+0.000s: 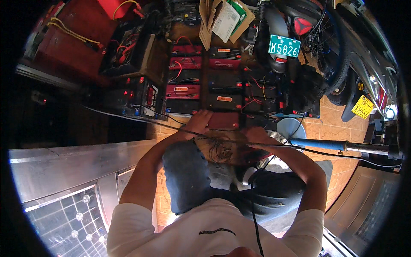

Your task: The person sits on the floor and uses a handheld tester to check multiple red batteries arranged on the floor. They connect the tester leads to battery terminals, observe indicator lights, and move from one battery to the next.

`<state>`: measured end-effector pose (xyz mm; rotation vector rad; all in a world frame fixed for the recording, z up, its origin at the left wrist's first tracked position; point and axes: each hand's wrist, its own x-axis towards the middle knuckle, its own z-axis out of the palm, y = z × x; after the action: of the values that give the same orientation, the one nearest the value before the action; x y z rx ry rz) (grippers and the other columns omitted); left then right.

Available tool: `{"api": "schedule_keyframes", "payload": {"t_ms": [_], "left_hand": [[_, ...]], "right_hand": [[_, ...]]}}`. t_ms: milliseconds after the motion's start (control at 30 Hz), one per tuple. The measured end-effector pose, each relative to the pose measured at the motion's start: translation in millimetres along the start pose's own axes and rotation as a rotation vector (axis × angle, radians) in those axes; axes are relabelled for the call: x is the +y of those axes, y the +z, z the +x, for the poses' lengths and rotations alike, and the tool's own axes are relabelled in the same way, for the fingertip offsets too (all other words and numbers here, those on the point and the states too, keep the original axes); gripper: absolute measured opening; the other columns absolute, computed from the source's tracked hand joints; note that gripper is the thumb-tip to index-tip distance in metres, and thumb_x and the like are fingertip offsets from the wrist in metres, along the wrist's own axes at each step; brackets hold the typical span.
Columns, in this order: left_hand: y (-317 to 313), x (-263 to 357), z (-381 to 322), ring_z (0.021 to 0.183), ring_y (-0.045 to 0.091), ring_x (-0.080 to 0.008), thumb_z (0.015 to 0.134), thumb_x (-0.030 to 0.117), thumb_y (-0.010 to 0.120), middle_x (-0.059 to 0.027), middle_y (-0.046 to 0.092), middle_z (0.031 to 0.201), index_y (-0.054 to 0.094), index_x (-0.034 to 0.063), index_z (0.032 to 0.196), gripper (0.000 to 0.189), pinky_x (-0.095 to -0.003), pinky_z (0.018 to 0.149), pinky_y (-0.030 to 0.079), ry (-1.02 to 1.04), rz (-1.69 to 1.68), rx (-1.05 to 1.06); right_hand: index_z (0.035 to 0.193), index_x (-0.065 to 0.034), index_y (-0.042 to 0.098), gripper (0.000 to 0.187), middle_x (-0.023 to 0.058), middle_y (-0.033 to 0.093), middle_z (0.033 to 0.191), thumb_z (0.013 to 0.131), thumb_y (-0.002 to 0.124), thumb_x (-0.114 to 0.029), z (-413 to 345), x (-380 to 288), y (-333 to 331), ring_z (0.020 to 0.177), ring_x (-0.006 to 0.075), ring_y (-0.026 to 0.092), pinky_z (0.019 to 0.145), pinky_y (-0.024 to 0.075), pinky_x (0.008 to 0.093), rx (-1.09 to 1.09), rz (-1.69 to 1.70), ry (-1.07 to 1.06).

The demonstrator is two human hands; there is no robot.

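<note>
Rows of black and red batteries lie before me, some joined by thin red wires. My left hand point(199, 121) is at the left end of a dark red battery point(223, 120) in the nearest row, its fingers bent over the edge. Near the right end of that battery is my right hand point(257, 135), dim and partly hidden by shadow and a cable. Whether either hand grips the battery is unclear. A black cable point(224, 140) crosses over both forearms. Below the hands, thin dark wires point(221, 152) lie tangled on a brown surface.
A light blue bucket point(291, 128) stands at the right, beside a blue-sleeved metal pole point(321, 144). Opened cardboard point(208, 24) lies above the batteries. Parked two-wheelers with a bicycle tyre point(343, 64) fill the upper right. At left is a larger black battery point(141, 99); a metal door point(80, 180) is below.
</note>
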<state>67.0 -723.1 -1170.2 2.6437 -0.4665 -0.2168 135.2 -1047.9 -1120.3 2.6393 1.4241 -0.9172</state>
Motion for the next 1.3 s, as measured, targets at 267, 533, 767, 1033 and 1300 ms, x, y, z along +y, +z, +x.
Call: {"api": "schedule_keyframes", "payload": {"t_ms": [267,533,767,1033,1300], "left_hand": [[7.7,0.6,0.6,0.122,0.051,-0.0413,0.069,0.018,0.083,-0.0206,0.053,0.131,0.045,0.0017,0.139,0.081,-0.0474,0.101,0.048,-0.041,0.000,0.020],[5.9,-1.9,2.7,0.122,0.051,-0.0406,0.067,0.020,0.085,-0.0197,0.053,0.131,0.046,0.0022,0.138,0.083,-0.0476,0.102,0.047,-0.027,0.016,-0.009],[3.4,-0.3,0.4,0.121,0.051,-0.0404,0.068,0.022,0.085,-0.0207,0.052,0.130,0.046,0.0014,0.138,0.083,-0.0479,0.103,0.046,-0.025,0.010,-0.011],[-0.9,3.9,2.1,0.121,0.051,-0.0419,0.069,0.022,0.083,-0.0223,0.052,0.131,0.045,0.0012,0.139,0.083,-0.0482,0.103,0.046,-0.036,0.005,0.001],[-6.3,7.4,1.9,0.121,0.051,-0.0429,0.067,0.021,0.084,-0.0239,0.051,0.133,0.045,0.0000,0.139,0.084,-0.0490,0.103,0.047,-0.040,0.015,-0.038]], "right_hand": [[0.118,-0.0122,0.064,0.037,0.0166,0.070,0.110,0.086,0.063,-0.030,2.5,-10.8,6.3,0.098,0.0359,0.070,0.079,0.0587,0.0480,0.302,0.297,-0.072],[0.118,-0.0089,0.063,0.038,0.0174,0.068,0.112,0.085,0.063,-0.028,12.4,-8.5,8.3,0.101,0.0355,0.068,0.076,0.0591,0.0480,0.089,0.100,-0.003],[0.103,-0.0016,0.068,0.034,0.0184,0.072,0.094,0.078,0.070,-0.026,17.8,2.6,35.5,0.088,0.0368,0.072,0.071,0.0593,0.0493,0.166,-0.019,-0.061],[0.113,-0.0025,0.064,0.042,0.0203,0.069,0.106,0.080,0.070,-0.028,10.5,-0.4,20.7,0.094,0.0377,0.070,0.075,0.0583,0.0503,0.021,-0.023,-0.065],[0.111,-0.0053,0.065,0.038,0.0176,0.070,0.104,0.081,0.068,-0.029,19.2,8.0,35.3,0.093,0.0356,0.071,0.076,0.0590,0.0502,-0.027,-0.019,-0.035]]}}
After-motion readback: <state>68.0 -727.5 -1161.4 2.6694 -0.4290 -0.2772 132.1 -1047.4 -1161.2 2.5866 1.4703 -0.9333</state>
